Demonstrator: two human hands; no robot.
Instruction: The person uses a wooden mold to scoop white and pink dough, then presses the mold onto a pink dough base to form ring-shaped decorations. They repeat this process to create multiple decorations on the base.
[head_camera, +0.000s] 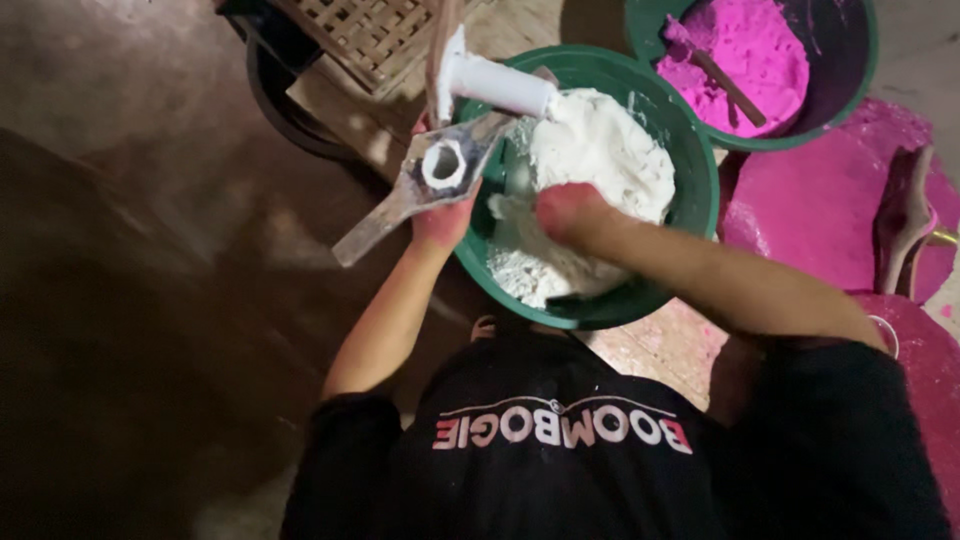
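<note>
White dough (600, 150) heaped in green basin (690, 150), upper centre of frame. Right hand (565, 212) pressed into dough at mid-frame, fingers blurred, spread or closed not discernible. Left hand (443, 215) at basin's left rim, fingers clamped on powder-coated metal press (440, 170) with round opening; white cylinder (497, 83) just above. Second green basin (850, 95) with pink dough (750, 50) and stick (730, 88), upper right. Pink-stained surface (820, 210) at right. Woven bamboo tray (370, 30), upper left.

A dark floor (150, 200) carries two green basins (700, 180), one white-filled, one pink-filled
</note>
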